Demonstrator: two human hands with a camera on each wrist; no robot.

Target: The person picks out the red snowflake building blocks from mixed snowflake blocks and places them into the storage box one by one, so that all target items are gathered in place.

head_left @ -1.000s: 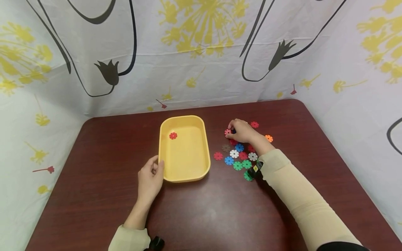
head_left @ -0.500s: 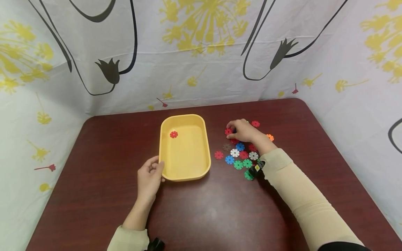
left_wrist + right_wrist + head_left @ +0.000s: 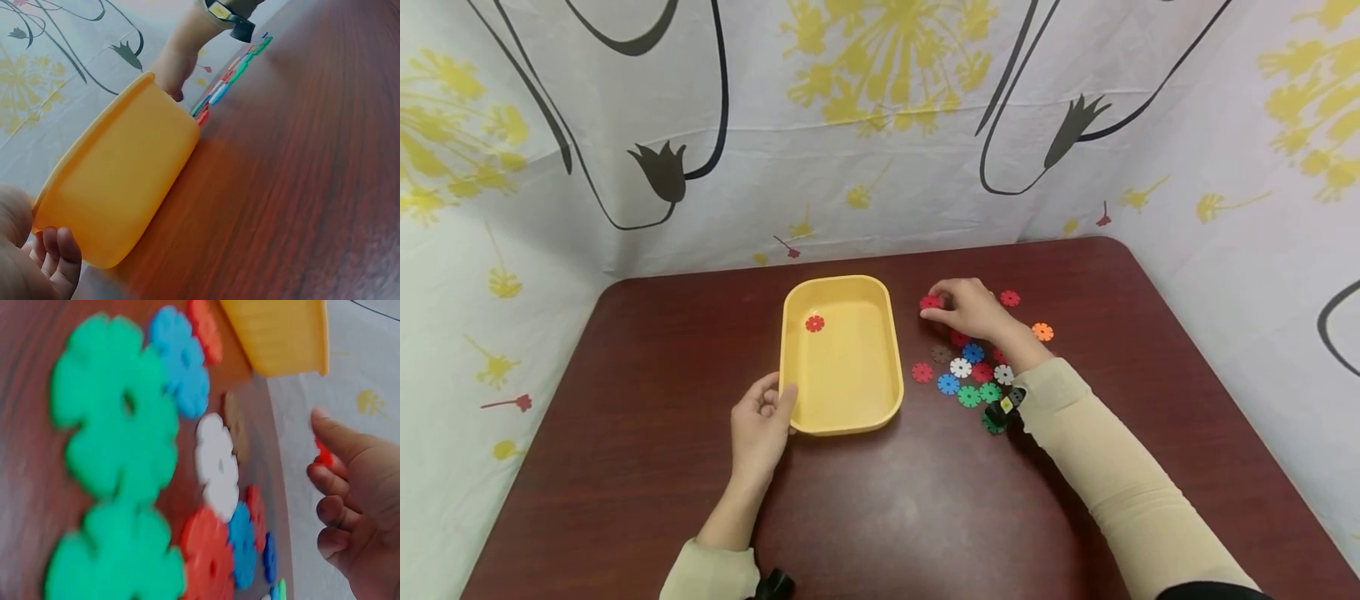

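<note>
A yellow plastic tray (image 3: 850, 367) stands on the table, with one red snowflake disc (image 3: 815, 323) inside. My left hand (image 3: 758, 433) grips its near left corner, thumb over the rim; in the left wrist view the fingers curl against the outer wall. To the right of the tray, my right hand (image 3: 976, 312) pinches a red notched snowflake disc (image 3: 930, 302) between thumb and fingers. In the right wrist view that disc is mostly hidden behind the thumb. Near this hand lie several loose discs, among them a white disc (image 3: 960, 367) and a blue disc (image 3: 948, 383).
Under the right forearm lies a green disc (image 3: 992, 423), partly covered by the wrist camera. A red disc (image 3: 1010, 297) and an orange disc (image 3: 1042, 332) lie beyond the right hand. Patterned white cloth (image 3: 850, 200) hangs behind the dark red table (image 3: 880, 517).
The right hand has shifted left and slightly away, carrying the red disc from the scattered discs toward the tray. The left hand keeps its grip on the tray.
</note>
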